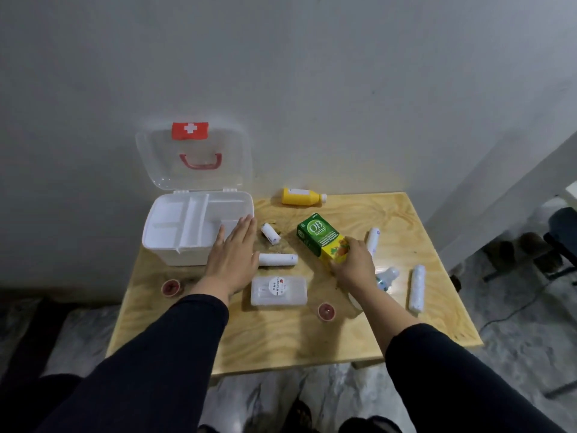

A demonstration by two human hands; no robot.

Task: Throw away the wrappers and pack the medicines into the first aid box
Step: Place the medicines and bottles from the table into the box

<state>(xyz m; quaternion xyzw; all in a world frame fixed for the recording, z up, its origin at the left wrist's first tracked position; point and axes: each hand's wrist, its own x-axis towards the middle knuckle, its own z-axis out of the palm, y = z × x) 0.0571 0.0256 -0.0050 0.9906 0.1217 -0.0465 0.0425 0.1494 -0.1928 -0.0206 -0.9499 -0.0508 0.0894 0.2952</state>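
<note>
The white first aid box [162,245] stands open at the table's back left, its clear lid [193,157] leaning on the wall, a white divided tray inside. My left hand [232,256] lies flat and open against the box's right front corner. My right hand [354,264] grips the lower end of a green and yellow medicine carton [318,235], tilted above the table's middle. White bandage rolls lie around: one [270,233] near the box, one [278,259] beside my left hand, one [373,240] behind my right hand, one [417,287] at the right.
A yellow bottle [301,196] lies on its side at the back edge. A clear plastic case [278,290] sits at front middle. Two small red cups [170,287] [326,311] stand near the front. A clear bottle [387,278] lies under my right wrist. Small brown scraps [269,225] lie near the box.
</note>
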